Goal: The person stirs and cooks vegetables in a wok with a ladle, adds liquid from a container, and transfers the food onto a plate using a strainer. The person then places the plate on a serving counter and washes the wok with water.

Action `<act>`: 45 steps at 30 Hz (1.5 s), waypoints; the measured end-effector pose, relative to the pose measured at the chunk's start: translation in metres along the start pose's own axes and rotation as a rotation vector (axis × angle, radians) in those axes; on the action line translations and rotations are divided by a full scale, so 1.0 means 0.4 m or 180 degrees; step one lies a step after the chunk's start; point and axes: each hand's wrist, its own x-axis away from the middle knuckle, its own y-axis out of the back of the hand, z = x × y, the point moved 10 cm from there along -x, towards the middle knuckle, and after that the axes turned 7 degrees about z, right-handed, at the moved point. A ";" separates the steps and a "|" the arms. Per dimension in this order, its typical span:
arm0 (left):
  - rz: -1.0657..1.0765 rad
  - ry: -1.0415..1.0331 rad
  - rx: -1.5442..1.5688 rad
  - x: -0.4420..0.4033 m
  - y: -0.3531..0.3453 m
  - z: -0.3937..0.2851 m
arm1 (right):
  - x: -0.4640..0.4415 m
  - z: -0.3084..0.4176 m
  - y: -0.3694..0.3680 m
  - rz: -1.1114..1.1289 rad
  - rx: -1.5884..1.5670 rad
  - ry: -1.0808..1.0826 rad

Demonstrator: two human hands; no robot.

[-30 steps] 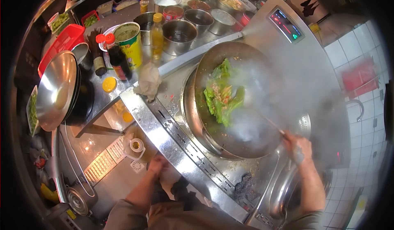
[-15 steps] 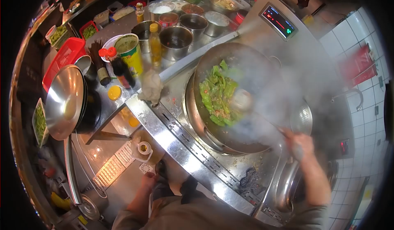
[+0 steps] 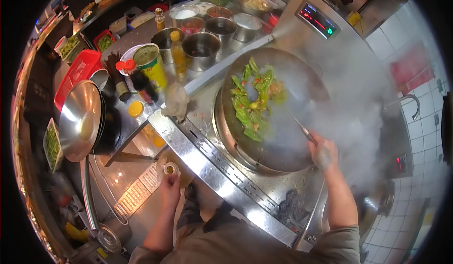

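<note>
My right hand point(image 3: 324, 153) is wrapped around the handle of a long ladle point(image 3: 297, 122) above the wok's right side. The ladle slants down to the left, and its head is hidden by steam and food. Inside the wide dark wok point(image 3: 302, 146) lie green peppers point(image 3: 247, 118) with small red and brown bits, mostly on the left. Low in the view, my left hand point(image 3: 170, 185) hangs with its fingers curled together. Nothing shows in its grip. Just beyond it, seemingly lower down, stands a pale container with a round opening point(image 3: 171, 169).
Steam drifts right of the wok. Steel pots point(image 3: 202, 51), an oil bottle point(image 3: 178, 54), a dark sauce bottle point(image 3: 143, 85) and a yellow can point(image 3: 153, 68) crowd the left counter. A steel pan point(image 3: 78, 122) juts out there. A rag point(image 3: 175, 103) lies at the stove's corner.
My right hand has moved left and up with the ladle, nearer the wok. The peppers have shifted and spread. My left hand has risen toward the pale container. The view has shifted slightly.
</note>
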 end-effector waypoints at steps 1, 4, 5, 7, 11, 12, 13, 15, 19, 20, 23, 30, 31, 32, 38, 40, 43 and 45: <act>-0.0077 -0.0412 0.0015 -0.012 -0.016 -0.087 | 0.021 0.005 0.022 0.0179 0.0312 -0.0335; 0.0054 -0.1261 0.0313 -0.028 -0.116 -0.356 | 0.055 -0.022 0.023 -0.0110 0.0651 -0.0118; 0.0078 -0.1434 0.0555 -0.023 -0.156 -0.457 | 0.067 -0.042 0.023 -0.0120 0.0647 -0.0262; 0.0682 -0.2095 -0.0537 -0.008 -0.272 -0.655 | 0.114 -0.087 0.015 -0.0107 0.0640 -0.0583; 0.2211 -0.2911 -0.2665 -0.001 -0.623 -0.774 | 0.228 -0.155 -0.025 -0.0083 0.0783 -0.0814; 0.2525 -0.2664 -0.3325 -0.022 -0.707 -0.740 | 0.259 -0.174 -0.065 0.0019 0.0813 -0.0885; 0.2814 -0.2396 -0.3973 -0.044 -0.775 -0.698 | 0.287 -0.192 -0.091 0.0109 0.0854 -0.0952; 0.3072 -0.2256 -0.4654 -0.091 -0.865 -0.644 | 0.339 -0.188 -0.100 -0.0094 0.0600 -0.1080; 0.3174 -0.2000 -0.5757 -0.165 -0.941 -0.527 | 0.388 -0.165 -0.101 -0.0188 0.0165 -0.1274; 0.3226 -0.1967 -0.5717 -0.171 -0.958 -0.515 | 0.389 -0.166 -0.103 -0.0184 0.0080 -0.1304; 0.3335 -0.1922 -0.5625 -0.142 -0.966 -0.544 | 0.389 -0.184 -0.119 -0.0128 -0.0287 -0.1377; 0.3100 -0.1996 -0.2706 -0.026 -0.798 -0.729 | 0.296 -0.323 -0.042 0.0446 0.0762 -0.1027; 0.3030 -0.1991 -0.1845 0.009 -0.732 -0.766 | 0.265 -0.338 -0.021 0.0515 0.0973 -0.0993; 0.3287 -0.1432 -0.0536 0.045 -0.682 -0.764 | 0.230 -0.355 -0.004 0.0586 0.1191 -0.0945; 0.4136 -0.1500 0.3210 0.452 -0.319 -0.991 | 0.005 -0.134 -0.114 -0.0522 0.0356 0.0443; 0.4597 -0.2199 0.4096 0.506 -0.250 -1.027 | 0.001 -0.025 -0.122 0.0231 0.0625 0.0111; 0.4902 -0.2741 0.4732 0.522 -0.207 -1.034 | 0.084 -0.003 -0.030 0.0747 0.0975 -0.0213; 0.4883 -0.2771 0.4703 0.516 -0.195 -1.047 | 0.137 -0.063 0.068 0.0485 0.0996 -0.0119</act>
